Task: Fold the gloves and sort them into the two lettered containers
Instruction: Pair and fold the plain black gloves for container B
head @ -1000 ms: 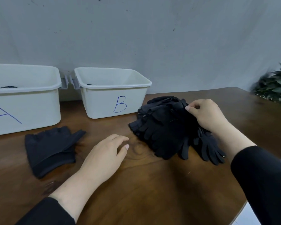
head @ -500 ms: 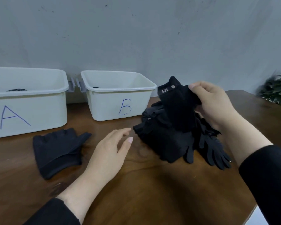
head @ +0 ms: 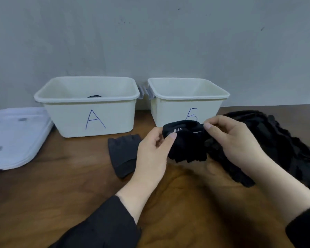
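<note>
Grey, lightly marked wall (head: 150, 42) stands behind a dark wooden surface (head: 52, 194). Two white containers sit side by side at the far edge: container A (head: 89, 120), with a dark item just visible inside, and container B (head: 170, 113) to its right, contents not discernible. Their grey side handles (head: 143, 91) nearly meet between them. White flat lids or trays (head: 16, 136) lie stacked at far left.

Both hands are raised over the surface in front of container B, holding one black glove (head: 184, 142) between them. Left hand (head: 152, 154) pinches the glove's cuff at its left side, thumb on the fabric beside the white "5.11" marking. Right hand (head: 234, 142) pinches the cuff at its right side with curled fingers. Short finger stubs of the glove hang downward.

A second black fingerless glove (head: 122, 154) lies flat on the surface, near container A's right corner and just left of the left hand. A pile of black gloves (head: 279, 140) rests on the surface at right, partly behind the right hand. Black sleeves (head: 106, 228) cover both forearms.
</note>
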